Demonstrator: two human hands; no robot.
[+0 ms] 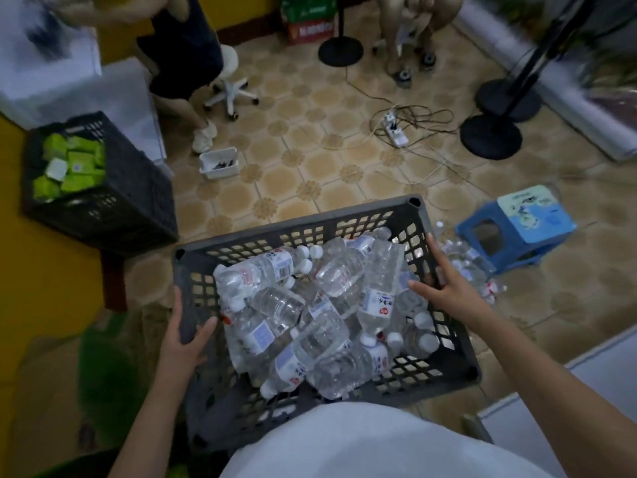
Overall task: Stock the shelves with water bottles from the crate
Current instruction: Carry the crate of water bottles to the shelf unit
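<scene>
Dozens of clear water bottles lie jumbled on their sides in the dark grey plastic crate, which sits near, just in front of the person. The left hand grips the crate's left rim, thumb inside the wall; the right hand grips the right rim, fingers curled over it. Loaded like this the crate is probably heavy, though its lattice walls look stiff, so the two opposite rims are a sensible hold. The bottles look thin-walled, smooth and apt to roll; each is best taken round the middle. Their white labels carry a red mark and characters too blurred to read. No shelf is clearly in view.
</scene>
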